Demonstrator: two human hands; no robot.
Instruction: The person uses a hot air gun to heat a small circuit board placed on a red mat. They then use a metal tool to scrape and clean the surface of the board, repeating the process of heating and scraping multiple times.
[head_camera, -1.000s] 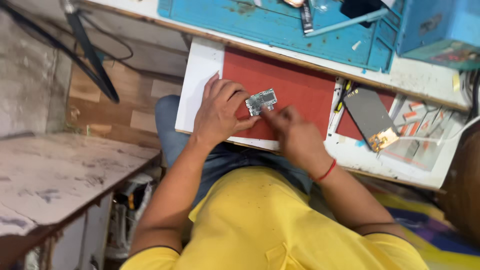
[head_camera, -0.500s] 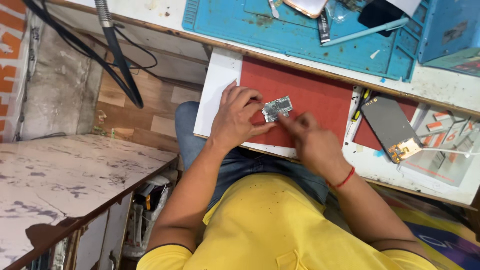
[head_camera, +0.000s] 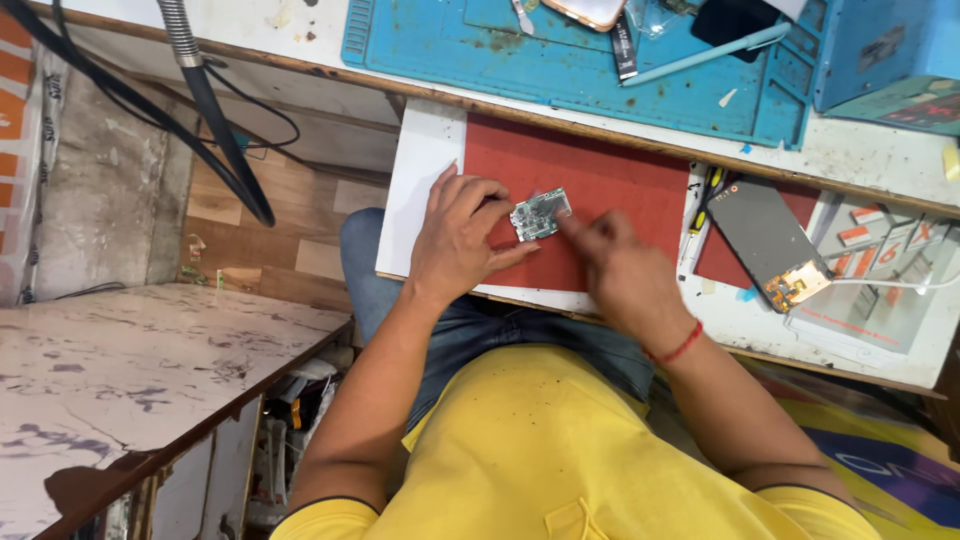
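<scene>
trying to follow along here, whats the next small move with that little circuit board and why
Probably press the right hand fingertip down onto the circuit board edge it points at. The left hand already pins the board's other side against the red mat, so it looks steadied for fine work. What the fingertip holds, if anything, is too blurred to tell.

A yellow short-sleeved shirt (head_camera: 560, 450) with dark-edged sleeves is worn; blue jeans (head_camera: 500, 335) are seen; 1 red thread band (head_camera: 680, 347) is tied around the right wrist.
</scene>
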